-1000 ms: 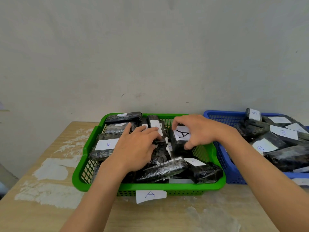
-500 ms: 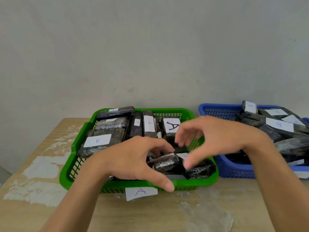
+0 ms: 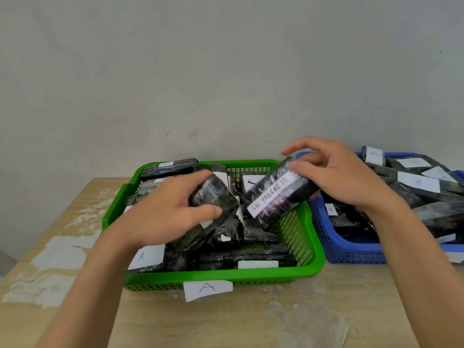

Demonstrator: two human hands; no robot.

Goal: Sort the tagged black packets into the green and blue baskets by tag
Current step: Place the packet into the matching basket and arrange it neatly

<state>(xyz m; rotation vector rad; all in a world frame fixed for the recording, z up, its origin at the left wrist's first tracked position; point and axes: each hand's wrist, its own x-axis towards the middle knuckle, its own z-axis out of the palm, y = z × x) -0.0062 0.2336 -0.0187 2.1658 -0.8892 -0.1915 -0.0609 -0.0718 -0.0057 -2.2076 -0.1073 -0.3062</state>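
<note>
Black packets (image 3: 251,254) lie piled in the green basket (image 3: 313,257), below and around both sets of fingers. To the left of the left-hand fingers, the counter (image 3: 226,322) shows white patches (image 3: 60,257).

The left hand (image 3: 165,214) is over the middle of the basket. Its fingers (image 3: 198,175) and thumb are curled round one wrapped packet (image 3: 216,199), held tilted above the pile. Below these fingers, a packet in the near left corner carries a white tag marked A (image 3: 147,256). A paper label marked A (image 3: 207,288) sits against the basket's front wall.

Just right of the left-hand fingers, a second packet (image 3: 288,197) is held slanted over the right side of the basket. Its long white tag (image 3: 271,195) bears handwritten capitals, blurred. The right hand (image 3: 336,177) grips the upper end of this packet, with its lower fingers (image 3: 303,169) curled onto the top face and the index finger raised clear. The two held packets are just beside each other; contact cannot be determined.

Right of the right-hand fingers, the blue basket (image 3: 351,252) stands just beside the green one. It holds more black packets, among them one with a white tag marked B (image 3: 418,182).
</note>
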